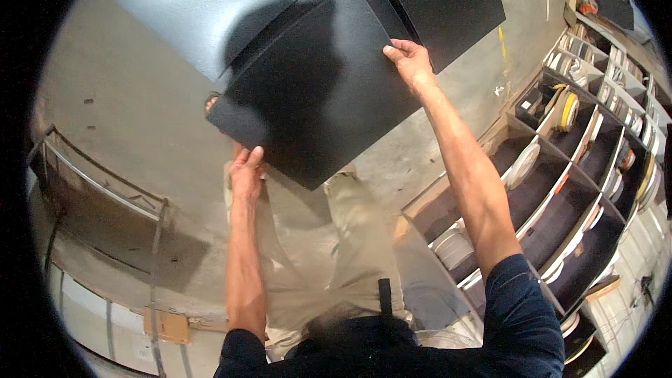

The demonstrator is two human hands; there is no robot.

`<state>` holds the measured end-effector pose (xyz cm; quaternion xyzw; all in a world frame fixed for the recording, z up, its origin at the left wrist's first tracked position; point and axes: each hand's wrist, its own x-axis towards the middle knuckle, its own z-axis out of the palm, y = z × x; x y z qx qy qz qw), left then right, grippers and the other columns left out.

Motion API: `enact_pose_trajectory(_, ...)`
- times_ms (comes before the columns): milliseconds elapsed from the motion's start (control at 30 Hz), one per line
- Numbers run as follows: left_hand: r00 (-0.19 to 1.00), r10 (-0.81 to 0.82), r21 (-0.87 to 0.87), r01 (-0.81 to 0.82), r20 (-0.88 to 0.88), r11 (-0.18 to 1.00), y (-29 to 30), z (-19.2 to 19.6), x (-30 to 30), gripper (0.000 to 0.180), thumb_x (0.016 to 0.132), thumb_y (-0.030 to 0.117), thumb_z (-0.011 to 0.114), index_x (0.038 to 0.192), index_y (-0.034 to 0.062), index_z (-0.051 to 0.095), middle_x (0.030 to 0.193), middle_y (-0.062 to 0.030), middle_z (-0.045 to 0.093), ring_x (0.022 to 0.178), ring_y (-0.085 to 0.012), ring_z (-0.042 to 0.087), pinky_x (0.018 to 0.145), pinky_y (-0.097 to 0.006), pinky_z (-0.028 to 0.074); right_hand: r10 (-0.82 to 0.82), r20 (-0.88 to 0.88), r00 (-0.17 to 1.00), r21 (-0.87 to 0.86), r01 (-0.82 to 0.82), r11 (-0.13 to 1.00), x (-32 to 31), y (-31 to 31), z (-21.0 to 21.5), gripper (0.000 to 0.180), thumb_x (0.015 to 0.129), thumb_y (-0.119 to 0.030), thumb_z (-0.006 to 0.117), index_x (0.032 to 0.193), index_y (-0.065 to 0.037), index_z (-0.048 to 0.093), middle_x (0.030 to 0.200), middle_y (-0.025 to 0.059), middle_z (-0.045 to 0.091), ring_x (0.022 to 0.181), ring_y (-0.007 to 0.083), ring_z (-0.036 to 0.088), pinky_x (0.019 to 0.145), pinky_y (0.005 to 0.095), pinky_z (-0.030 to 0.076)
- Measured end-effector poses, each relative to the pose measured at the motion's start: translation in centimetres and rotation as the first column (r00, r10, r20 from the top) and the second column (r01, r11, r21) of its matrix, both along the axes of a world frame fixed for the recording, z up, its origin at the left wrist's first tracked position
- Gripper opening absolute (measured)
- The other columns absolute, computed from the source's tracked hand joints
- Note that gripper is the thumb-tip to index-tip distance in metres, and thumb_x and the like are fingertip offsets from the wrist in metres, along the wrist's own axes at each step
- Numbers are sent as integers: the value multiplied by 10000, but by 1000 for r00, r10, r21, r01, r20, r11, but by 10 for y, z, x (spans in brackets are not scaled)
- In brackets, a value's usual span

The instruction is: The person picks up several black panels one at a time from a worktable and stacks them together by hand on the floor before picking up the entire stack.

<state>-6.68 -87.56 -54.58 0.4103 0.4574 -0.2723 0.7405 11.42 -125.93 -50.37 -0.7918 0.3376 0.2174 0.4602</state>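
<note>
Both hands grip one black panel (315,91): left hand (246,171) at its near edge, right hand (409,59) at its far corner; panel lifted, not yet set on the stack (210,7) behind it.

A flat brown cardboard piece (166,325) lies on the floor at lower left.

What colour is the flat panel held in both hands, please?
The panel is matte black, seen in the head view.
</note>
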Motion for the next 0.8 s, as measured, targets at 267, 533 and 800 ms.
enact_pose_trajectory(267,998,66,41,-66,3,997,-23,10,5,274,895,101,665,1160,45,626,1019,26,654,720,-61,526,588,-216,398,-391,317,864,-366,492,790,-137,-28,-35,697,869,-363,701,1329,87,435,1344,234,468,1214,325,491,1044,428,387)
enact_pose_trajectory(533,994,-19,199,-2,107,980,-41,-4,35,91,881,130,711,843,61,665,721,83,550,584,-12,408,522,-185,308,-819,-79,569,296,798,526,-114,-20,-36,317,998,-231,528,1180,28,521,1168,127,601,1028,242,565,883,384,440)
enact_pose_trajectory(800,951,-280,410,205,133,889,-49,10,57,263,889,197,700,700,62,577,646,83,471,582,-34,376,514,-223,304,-865,-70,497,264,845,464,-117,-47,-58,277,960,-201,606,1131,7,544,1098,111,625,939,232,597,793,361,476)
